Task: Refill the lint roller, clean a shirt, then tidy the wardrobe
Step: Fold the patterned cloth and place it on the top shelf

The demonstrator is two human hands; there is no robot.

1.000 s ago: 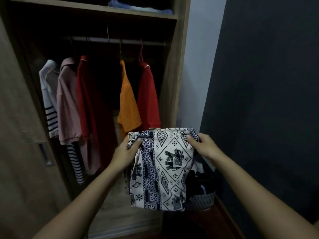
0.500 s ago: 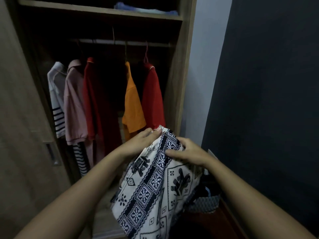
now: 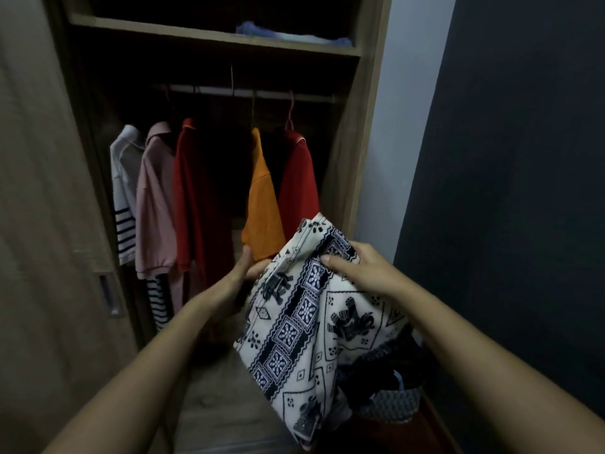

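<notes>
Facing an open wardrobe (image 3: pixel 363 165), the head view shows both bare hands holding a white patterned cloth with dark blue elephant motifs (image 3: pixel 304 326) in front of its right side. The left hand (image 3: pixel 244 273) sits at the cloth's left edge, thumb raised and the remaining fingers hidden behind the fabric, so their grip cannot be told. The right hand (image 3: pixel 357 268) lies on the cloth's upper right, fingers curled and pressed into the fabric. The cloth droops toward a basket of dark items (image 3: pixel 393 401) at lower right. On the rail (image 3: pixel 248 92) hang a white striped shirt (image 3: pixel 122 198), a pink shirt (image 3: pixel 154 204), a dark red shirt (image 3: pixel 193 198), an orange shirt (image 3: pixel 262 204) and a red shirt (image 3: pixel 299 181). Folded blue fabric (image 3: pixel 291 34) rests on the upper shelf (image 3: pixel 209 39).
</notes>
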